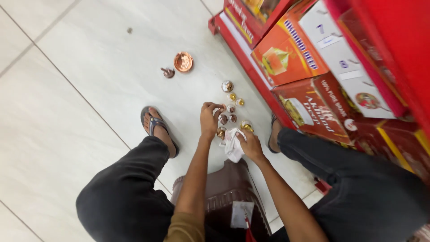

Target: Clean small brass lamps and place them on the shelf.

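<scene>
**Q:** What do the two hands hold?

**A:** The left hand [209,120] pinches a small metal piece [222,119] in a narrow grip at the near end of the cluster of brass and copper pieces [231,101] on the floor [89,67]. The right hand [250,145] closes on a crumpled white cloth [232,144], apparently for wiping, beside a brass piece [246,127].

**Q:** Why that layout?

**A:** The pieces lie between the sandalled feet, within reach. A copper dish [183,62] sits apart, towards the red shelf [244,62] of boxes [286,51].
</scene>
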